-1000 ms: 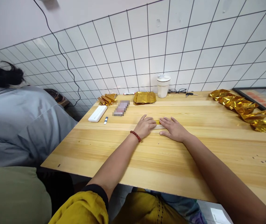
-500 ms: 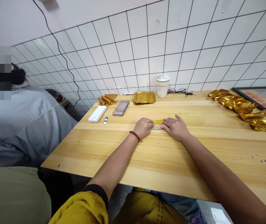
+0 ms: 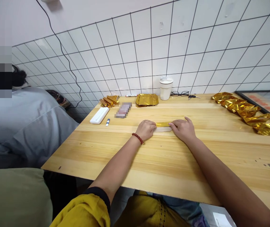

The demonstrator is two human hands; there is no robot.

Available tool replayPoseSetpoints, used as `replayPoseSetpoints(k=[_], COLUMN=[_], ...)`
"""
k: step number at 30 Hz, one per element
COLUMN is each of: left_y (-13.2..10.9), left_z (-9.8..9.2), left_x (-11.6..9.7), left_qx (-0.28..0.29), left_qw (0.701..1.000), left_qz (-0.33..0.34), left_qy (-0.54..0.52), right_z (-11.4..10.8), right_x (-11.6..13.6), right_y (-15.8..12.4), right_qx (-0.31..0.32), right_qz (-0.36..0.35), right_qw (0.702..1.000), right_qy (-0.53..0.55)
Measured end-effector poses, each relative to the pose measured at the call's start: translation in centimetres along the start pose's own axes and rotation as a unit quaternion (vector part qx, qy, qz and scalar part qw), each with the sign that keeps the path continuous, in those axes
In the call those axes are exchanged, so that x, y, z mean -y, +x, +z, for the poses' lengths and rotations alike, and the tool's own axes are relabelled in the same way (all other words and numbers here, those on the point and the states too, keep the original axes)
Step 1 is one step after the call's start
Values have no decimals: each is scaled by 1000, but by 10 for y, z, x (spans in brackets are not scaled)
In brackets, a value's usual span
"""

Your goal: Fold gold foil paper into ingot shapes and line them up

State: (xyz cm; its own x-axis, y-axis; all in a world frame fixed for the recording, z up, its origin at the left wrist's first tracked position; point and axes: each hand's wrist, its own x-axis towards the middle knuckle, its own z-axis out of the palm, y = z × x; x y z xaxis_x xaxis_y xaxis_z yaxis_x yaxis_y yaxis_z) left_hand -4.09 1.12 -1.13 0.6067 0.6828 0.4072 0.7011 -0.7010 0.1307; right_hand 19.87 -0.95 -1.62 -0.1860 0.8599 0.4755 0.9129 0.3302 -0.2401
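Observation:
A narrow strip of gold foil paper [image 3: 163, 125] lies on the wooden table, gold along its far side and pale along its near side. My left hand [image 3: 146, 130], with a red bead bracelet at the wrist, has its fingers pinched on the strip's left end. At the right end, the thumb and fingertips of my right hand [image 3: 183, 128] are closed on the strip, one finger sticking up. Behind it sits a stack of gold paper [image 3: 147, 100]. Folded gold pieces [image 3: 243, 108] form a row at the right.
Along the wall are a white cup [image 3: 166, 89], glasses [image 3: 179, 93], keys [image 3: 194, 96] and a marker [image 3: 131, 95]. A white case [image 3: 99, 115], a small tube [image 3: 107, 122] and folded gold strips [image 3: 110, 101] lie left. A person in grey [image 3: 28, 126] is beside the table.
My right hand has slid a little to the right along the strip, so more of the strip shows between my hands. My left hand has stayed nearly in place.

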Motion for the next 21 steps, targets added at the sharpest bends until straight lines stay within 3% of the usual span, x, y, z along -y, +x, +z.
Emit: replayPoseSetpoints(k=[4, 8, 10, 13, 21], left_y=[0, -1, -1, -1, -2], left_z=[-1, 1, 3, 4, 5], left_x=[0, 2, 3, 4, 5], left_qx=[1, -6, -8, -9, -12], left_qw=[1000, 1000, 1000, 1000, 1000], left_qz=[6, 12, 11, 8, 11], left_qy=[7, 1, -4, -9, -12], right_z=[5, 7, 7, 8, 8], right_x=[-4, 1, 4, 6, 3], right_y=[0, 0, 0, 0, -1], right_qx=[-7, 110, 154, 175, 159], right_qz=[-49, -187, -214, -206, -171], right_qw=[998, 976, 964, 963, 972], right_qy=[47, 30, 23, 21, 39])
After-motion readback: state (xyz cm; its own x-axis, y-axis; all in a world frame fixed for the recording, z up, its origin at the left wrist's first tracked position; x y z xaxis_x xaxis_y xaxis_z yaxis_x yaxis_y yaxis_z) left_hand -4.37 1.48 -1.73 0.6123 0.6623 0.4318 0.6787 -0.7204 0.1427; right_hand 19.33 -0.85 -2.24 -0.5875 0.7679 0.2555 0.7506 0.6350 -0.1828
